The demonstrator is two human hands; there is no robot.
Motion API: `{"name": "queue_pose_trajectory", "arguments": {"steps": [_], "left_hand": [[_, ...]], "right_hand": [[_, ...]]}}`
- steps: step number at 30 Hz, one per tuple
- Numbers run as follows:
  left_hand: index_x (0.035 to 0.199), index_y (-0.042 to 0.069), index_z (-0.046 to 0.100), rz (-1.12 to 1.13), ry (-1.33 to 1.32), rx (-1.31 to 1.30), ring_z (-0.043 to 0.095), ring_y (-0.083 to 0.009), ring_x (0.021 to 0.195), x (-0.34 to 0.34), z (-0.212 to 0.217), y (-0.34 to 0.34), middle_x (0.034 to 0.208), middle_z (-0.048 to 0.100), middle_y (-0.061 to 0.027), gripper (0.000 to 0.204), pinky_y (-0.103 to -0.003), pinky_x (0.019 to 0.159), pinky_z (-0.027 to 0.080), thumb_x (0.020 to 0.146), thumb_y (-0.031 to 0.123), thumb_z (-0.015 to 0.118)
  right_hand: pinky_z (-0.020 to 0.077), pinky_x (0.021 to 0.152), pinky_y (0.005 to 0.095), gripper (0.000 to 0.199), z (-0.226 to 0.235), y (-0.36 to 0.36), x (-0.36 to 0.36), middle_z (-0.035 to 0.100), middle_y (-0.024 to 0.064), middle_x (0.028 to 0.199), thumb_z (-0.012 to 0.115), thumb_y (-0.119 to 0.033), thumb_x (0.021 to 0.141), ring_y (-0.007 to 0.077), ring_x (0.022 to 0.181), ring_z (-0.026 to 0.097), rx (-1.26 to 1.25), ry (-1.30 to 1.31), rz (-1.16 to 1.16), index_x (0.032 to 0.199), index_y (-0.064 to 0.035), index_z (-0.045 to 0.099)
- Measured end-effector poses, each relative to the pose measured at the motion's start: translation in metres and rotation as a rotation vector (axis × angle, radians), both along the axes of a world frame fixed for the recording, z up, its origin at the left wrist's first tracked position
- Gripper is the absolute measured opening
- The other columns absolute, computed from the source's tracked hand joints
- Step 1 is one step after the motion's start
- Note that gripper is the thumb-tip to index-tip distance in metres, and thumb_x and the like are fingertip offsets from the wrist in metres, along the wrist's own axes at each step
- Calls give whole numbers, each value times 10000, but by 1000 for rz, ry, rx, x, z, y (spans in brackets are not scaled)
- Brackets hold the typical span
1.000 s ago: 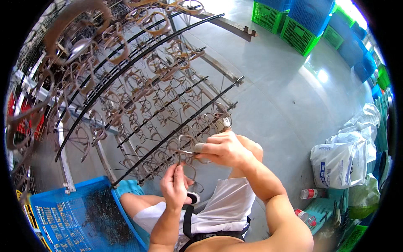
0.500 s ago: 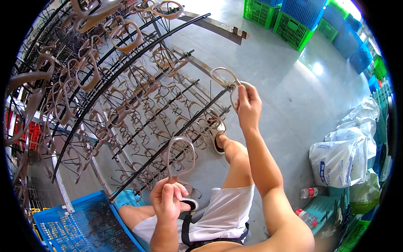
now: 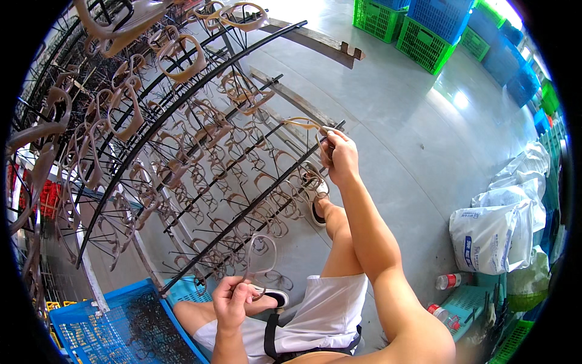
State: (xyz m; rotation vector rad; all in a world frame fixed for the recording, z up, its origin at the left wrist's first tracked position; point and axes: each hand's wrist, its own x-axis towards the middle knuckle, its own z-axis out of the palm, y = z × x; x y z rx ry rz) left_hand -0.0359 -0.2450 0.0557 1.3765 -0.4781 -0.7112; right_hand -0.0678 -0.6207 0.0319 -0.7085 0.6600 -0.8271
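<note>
Two hands were at work, each closed on one brown frame. Nearest, the left hand [image 3: 233, 298] pinched a pale, translucent frame [image 3: 259, 256] by its lower edge between thumb and fingers, holding it upright above the lap, just in front of the rack's bottom pegs. Beside that hand sat one blue crate [image 3: 97, 327], part filled with dark, thin pieces too tangled to count.

Farther out, the right hand [image 3: 339, 155] was stretched to a rack bar, fingers curled shut around the end of a second frame [image 3: 301, 124] that lay across a peg.

Each frame looked light and thin, probably plastic: stiff enough to keep its loop shape, yet likely to flex or snap at the narrow bridge if squeezed hard. The smooth surface might slip, so a pinch on the thicker rim near a corner seemed the safer hold, not the bridge.

Beyond the hands, the rack [image 3: 182, 115] carried dozens of the same frames on its wire pegs, too many and too overlapped for an exact count. On the floor to the right lay three or so white sacks [image 3: 491, 233] and two small bottles [image 3: 450, 281]. Farthest off stood green and blue crates [image 3: 424, 30], at least four in view.
</note>
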Motion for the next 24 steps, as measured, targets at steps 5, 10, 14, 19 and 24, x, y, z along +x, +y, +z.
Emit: {"name": "queue_pose_trajectory", "arguments": {"steps": [5,10,14,19,24], "left_hand": [[1008,-13,571,41,31,-20,463,-88,515,2,-1,6,748,597,-52,191,-309,572,504,903,147,576],[998,-16,582,38,56,10,478,-94,524,2,-1,5,747,596,-50,185,-297,570,502,897,139,583],[949,-55,589,79,68,-21,524,-96,562,0,-1,2,674,612,-86,217,-233,553,457,887,152,605],[950,-33,604,61,62,4,495,-100,540,0,-1,3,631,555,-37,173,-278,578,489,890,128,590],[949,-25,610,59,51,-5,474,-100,519,0,-4,4,581,510,-9,163,-298,591,499,892,125,583]], "right_hand": [[264,386,234,191,3,3,-2,503,7,605,421,-116,932,85,421,355,0,-32,28,990,2,560],[274,412,211,175,-4,10,-1,499,-24,635,466,-148,952,59,473,367,-123,-5,60,1024,-36,579],[331,454,206,170,-3,23,1,487,-30,643,480,-171,953,49,529,420,-334,190,52,1018,-52,582],[360,495,200,210,0,30,-7,484,-43,659,492,-168,949,44,558,426,-454,259,134,1101,-63,591],[368,504,205,229,3,27,-12,481,-51,659,500,-166,944,43,574,426,-609,395,188,1135,-82,594]]}}
